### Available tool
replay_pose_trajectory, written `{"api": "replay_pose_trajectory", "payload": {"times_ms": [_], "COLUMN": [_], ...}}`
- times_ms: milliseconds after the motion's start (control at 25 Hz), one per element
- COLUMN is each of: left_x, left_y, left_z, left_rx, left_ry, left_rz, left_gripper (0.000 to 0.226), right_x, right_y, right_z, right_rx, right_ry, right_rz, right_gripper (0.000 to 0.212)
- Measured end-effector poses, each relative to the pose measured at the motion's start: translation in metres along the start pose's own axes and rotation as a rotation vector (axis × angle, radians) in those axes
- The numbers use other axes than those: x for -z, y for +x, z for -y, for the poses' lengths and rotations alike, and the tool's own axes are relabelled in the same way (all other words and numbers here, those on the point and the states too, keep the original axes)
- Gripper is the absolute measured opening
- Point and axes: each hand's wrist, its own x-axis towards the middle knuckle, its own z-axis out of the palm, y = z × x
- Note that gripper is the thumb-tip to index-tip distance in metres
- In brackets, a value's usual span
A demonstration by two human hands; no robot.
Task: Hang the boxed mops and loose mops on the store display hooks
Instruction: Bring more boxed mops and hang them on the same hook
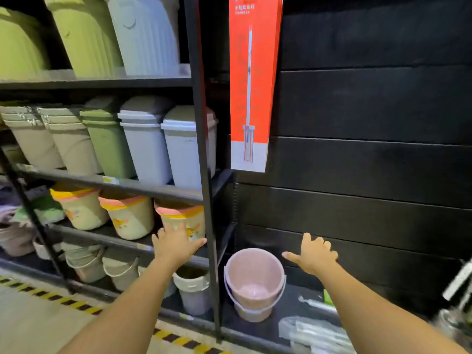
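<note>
Two stacked pink buckets (254,277) below one orange boxed mop (251,98) hanging against black slat wall (370,162), bin shelves (153,189) leftward, left hand (176,245) and right hand (315,254) outstretched, fingers spread, grips empty

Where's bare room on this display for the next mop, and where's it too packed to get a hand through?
Free: the black slat wall right of the hanging orange boxed mop. Also the wall strip below that box, above the pink buckets. Crowded: the shelves left of the black upright, packed with bins.
</note>
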Motion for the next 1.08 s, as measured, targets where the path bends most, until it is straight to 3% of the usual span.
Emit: {"api": "replay_pose_trajectory", "payload": {"times_ms": [160, 320, 480, 720, 1080], "left_x": [-0.1, -0.183, -0.236, -0.274, -0.272], "left_y": [-0.045, -0.096, -0.139, -0.173, -0.206], "left_z": [0.03, 0.055, 0.075, 0.11, 0.144], "left_rx": [0.042, 0.073, 0.133, 0.333, 0.81], "left_ry": [0.017, 0.072, 0.083, 0.071, -0.091], "left_rz": [0.221, 0.326, 0.423, 0.542, 0.477], "left_gripper": [0.086, 0.084, 0.084, 0.085, 0.084], "right_x": [-0.098, -0.179, -0.222, -0.262, -0.303], "right_y": [-0.026, -0.056, -0.065, -0.046, -0.023], "right_z": [-0.016, -0.031, -0.034, -0.004, 0.106], "right_rx": [-0.013, 0.015, 0.03, 0.184, 0.573], "right_ry": [0.013, -0.041, -0.066, -0.173, -0.382], "right_rz": [0.208, 0.411, 0.503, 0.6, 0.824], "right_gripper": [0.09, 0.085, 0.089, 0.08, 0.084]}}
